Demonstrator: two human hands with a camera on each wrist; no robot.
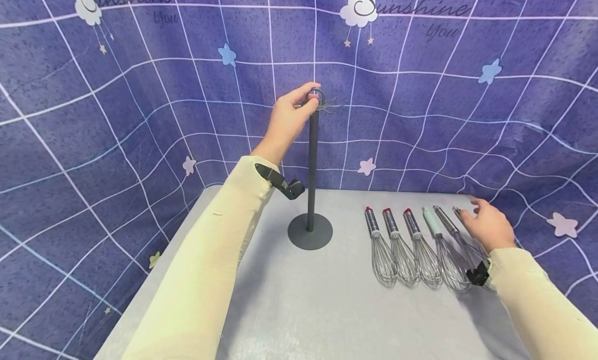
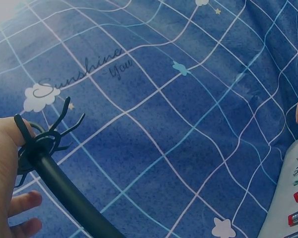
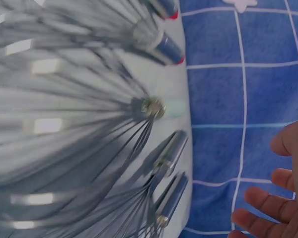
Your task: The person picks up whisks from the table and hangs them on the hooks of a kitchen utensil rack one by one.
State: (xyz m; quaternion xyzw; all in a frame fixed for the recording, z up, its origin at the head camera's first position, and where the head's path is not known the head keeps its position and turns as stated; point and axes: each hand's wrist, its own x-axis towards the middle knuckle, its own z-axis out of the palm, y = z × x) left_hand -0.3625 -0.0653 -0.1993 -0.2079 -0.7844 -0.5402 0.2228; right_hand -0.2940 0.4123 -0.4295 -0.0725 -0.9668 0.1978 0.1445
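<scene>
A dark upright stand has a round base, a tall pole (image 1: 313,168) and a ring with hooks (image 2: 65,110) at its top. My left hand (image 1: 289,116) grips that top, thumb and index finger at the ring; its lower fingers (image 2: 26,203) hang loose in the left wrist view. On the right, several wire whisks lie in a row: three with red-tipped handles (image 1: 372,221), a mint-handled whisk (image 1: 432,222) and metal-handled whisks (image 1: 446,219). My right hand (image 1: 490,226) is by the rightmost whisk, fingers loosely bent; the right wrist view shows nothing in its grasp.
The stand's base (image 1: 299,238) rests on a light grey table (image 1: 336,308). Behind the table hangs a blue-purple grid cloth (image 1: 402,142), close to its back edge. A black wrist mount (image 1: 280,182) sticks out near the pole.
</scene>
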